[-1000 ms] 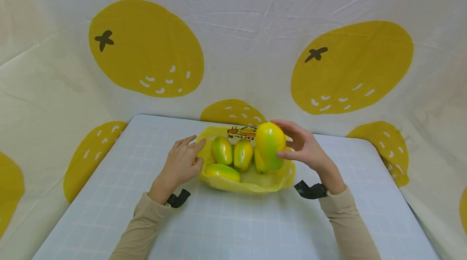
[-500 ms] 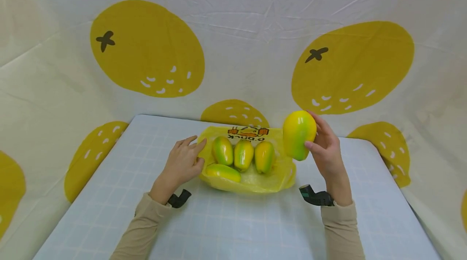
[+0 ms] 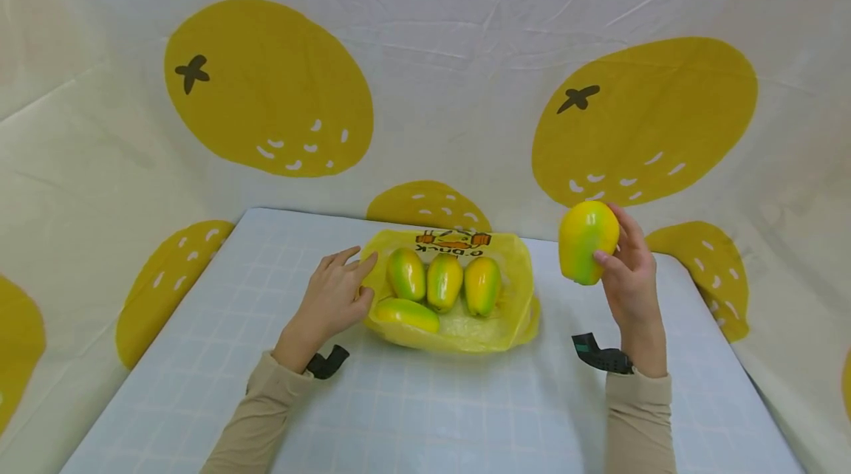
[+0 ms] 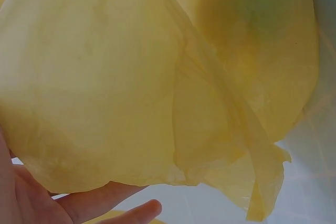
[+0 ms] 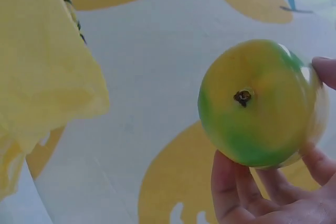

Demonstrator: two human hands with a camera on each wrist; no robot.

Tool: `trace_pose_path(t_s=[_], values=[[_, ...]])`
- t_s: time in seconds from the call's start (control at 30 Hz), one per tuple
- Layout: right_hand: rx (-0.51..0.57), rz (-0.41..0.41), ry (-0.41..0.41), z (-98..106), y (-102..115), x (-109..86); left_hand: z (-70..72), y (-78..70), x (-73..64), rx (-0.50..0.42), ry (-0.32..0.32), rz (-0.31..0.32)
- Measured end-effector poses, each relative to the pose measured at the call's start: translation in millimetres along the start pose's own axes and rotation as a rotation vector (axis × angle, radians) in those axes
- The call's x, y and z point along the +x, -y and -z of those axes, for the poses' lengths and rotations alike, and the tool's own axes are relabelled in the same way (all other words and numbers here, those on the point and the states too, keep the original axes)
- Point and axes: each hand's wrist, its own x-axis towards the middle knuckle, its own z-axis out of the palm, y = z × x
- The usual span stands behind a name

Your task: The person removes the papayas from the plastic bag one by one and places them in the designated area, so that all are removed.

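My right hand (image 3: 631, 275) holds a yellow-green papaya (image 3: 589, 241) up in the air, to the right of the bag. In the right wrist view the thumb and fingers lie around the papaya (image 5: 262, 103), its dark stem scar towards the camera. A yellow plastic bag (image 3: 459, 341) lies with its mouth towards me on the table, several papayas (image 3: 444, 282) inside. One papaya (image 3: 407, 314) lies sideways at the bag's front left. At the bag's left edge, my left hand (image 3: 335, 293) touches it with loosely extended fingers; bag film (image 4: 105, 103) hides part of this hand in the left wrist view.
The table (image 3: 425, 407) wears a pale blue checked cover. A white cloth (image 3: 452, 127) with big yellow fruit prints hangs behind and at both sides. A black wrist mount (image 3: 601, 356) sits below my right hand, another (image 3: 328, 362) by my left.
My right hand has lifted the papaya out over the bag and carried it to the right, uncovering another papaya inside. The left hand stays at the bag's edge.
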Motion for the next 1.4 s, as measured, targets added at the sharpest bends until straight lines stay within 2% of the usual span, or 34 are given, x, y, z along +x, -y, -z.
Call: trace_pose_path(t_s=[0.23, 0.4, 0.6, 0.83, 1.03, 1.2, 1.4], values=[[-0.076, -0.074, -0.159, 21, -15, -1.8, -0.2, 0.2, 0.3, 0.008, 0.000, 0.001], [-0.114, -0.124, -0.226, 35, -33, -1.2, 0.4, 0.3, 0.2, 0.007, 0.001, 0.001], [-0.166, -0.246, -0.273, 49, -53, -1.9, 1.3, 0.3, 0.3, 0.009, 0.001, 0.004], [-0.261, -0.443, -0.331, 64, -74, -3.5, 0.8, 0.0, -0.1, 0.010, 0.015, 0.012], [-0.296, -0.587, -0.378, 72, -90, -4.4, 0.5, 0.0, -0.1, 0.016, 0.013, 0.012], [-0.364, -0.671, -0.395, 74, -100, -4.6, 0.5, 0.2, -0.5, 0.012, 0.004, 0.008], [-0.421, -0.719, -0.401, 73, -107, -6.7, 0.1, 1.5, -0.5, 0.011, -0.005, 0.001]])
